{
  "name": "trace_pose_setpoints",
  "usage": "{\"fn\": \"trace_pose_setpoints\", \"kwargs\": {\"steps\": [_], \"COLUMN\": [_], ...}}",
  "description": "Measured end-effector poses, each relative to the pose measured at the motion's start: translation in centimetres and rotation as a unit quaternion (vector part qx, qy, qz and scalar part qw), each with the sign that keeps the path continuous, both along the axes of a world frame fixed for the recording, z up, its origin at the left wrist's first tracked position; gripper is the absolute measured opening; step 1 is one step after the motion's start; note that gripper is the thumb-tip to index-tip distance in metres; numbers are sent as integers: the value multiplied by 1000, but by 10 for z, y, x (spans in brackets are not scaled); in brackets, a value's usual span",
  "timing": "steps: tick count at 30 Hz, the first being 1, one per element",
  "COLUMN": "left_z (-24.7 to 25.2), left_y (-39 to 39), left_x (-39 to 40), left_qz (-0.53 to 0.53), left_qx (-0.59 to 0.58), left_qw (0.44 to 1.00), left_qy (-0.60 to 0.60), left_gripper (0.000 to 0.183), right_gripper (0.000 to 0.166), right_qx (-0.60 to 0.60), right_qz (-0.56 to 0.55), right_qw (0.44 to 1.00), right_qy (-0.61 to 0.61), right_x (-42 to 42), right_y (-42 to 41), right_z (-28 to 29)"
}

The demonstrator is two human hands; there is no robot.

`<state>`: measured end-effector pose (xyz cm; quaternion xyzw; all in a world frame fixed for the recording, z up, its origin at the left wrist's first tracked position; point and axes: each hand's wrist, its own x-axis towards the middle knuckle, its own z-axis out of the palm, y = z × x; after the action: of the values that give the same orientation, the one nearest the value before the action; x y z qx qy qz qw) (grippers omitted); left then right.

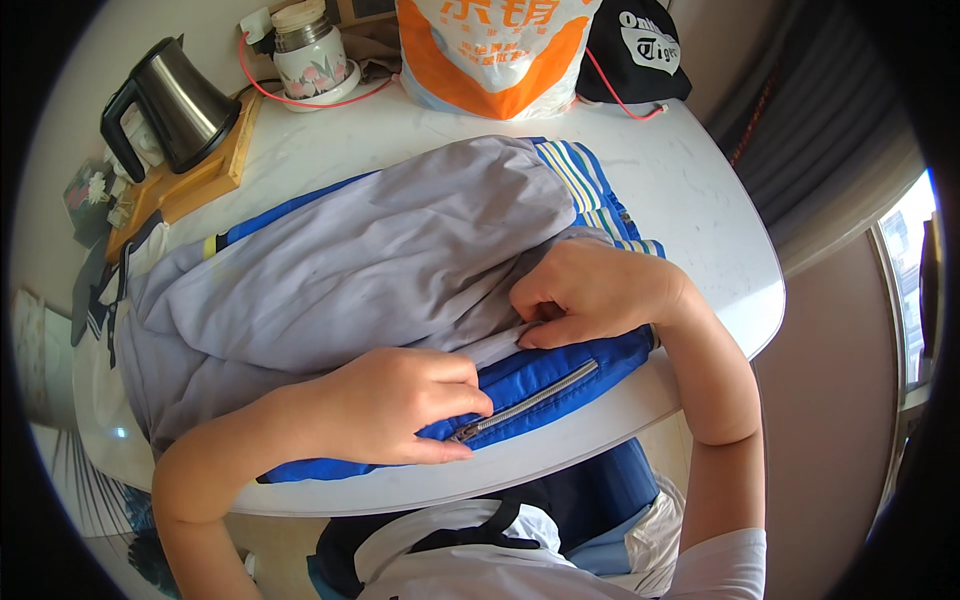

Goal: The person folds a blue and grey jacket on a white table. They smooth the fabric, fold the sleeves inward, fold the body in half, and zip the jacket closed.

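A grey and blue jacket (360, 255) lies spread on a white marbled table, with its grey sleeves folded over the body. Striped ribbed cuffs and hem (574, 176) face the upper right. My left hand (412, 405) rests at the near edge, thumb and fingers around the blue panel by the pull of a metal zipper (536, 397). My right hand (592, 296) has its fingers curled and its thumb against the grey fabric near the lower cuff. What its curled fingers pinch is partly hidden.
An electric kettle (180, 105) stands on a wooden tray (217, 172) at the upper left. Beside it is a floral jar (311, 60) on a white dish. An orange and white plastic bag (499, 67), a black cloth bag (630, 52) and a red cable (611, 86) line the table's far side.
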<state>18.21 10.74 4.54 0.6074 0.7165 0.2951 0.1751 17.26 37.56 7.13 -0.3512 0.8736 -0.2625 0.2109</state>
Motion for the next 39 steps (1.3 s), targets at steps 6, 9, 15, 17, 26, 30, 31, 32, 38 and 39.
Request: {"fn": "trace_pose_setpoints", "kwargs": {"steps": [6,9,15,17,26,30,31,32,38,39], "left_z": [-6,-10,-10,-14,-1,6,10,12,5,10], "left_y": [1,-3,-8,-9,-11,-13,-14,-16,-20,-20], "left_x": [12,10,1,-2,-11,-6,-3,-3,0,1], "left_qz": [67,56,27,20,106,67,84,72,29,35], "left_qx": [63,81,73,76,16,27,9,-25,-75,-137], "left_qw": [996,995,996,994,932,970,973,975,990,982], "left_qy": [13,11,-53,-77,-346,-234,-214,-210,-118,-129], "left_gripper": [34,29,17,14,18,22,23,24,19,18], "right_gripper": [31,33,22,16,23,16,16,15,14,14], "right_qx": [24,-69,-229,-199,-104,-139,-141,-144,-138,-136], "right_qz": [-31,-32,48,106,111,139,141,143,155,156], "right_qw": [999,996,971,974,979,974,973,972,970,970], "right_qy": [4,52,47,-18,134,117,117,116,129,131], "right_x": [3,11,24,28,50,47,48,49,49,49], "right_y": [0,-4,-25,-32,-58,-56,-56,-57,-58,-58], "right_z": [12,15,2,1,-17,-19,-20,-21,-19,-19]}}
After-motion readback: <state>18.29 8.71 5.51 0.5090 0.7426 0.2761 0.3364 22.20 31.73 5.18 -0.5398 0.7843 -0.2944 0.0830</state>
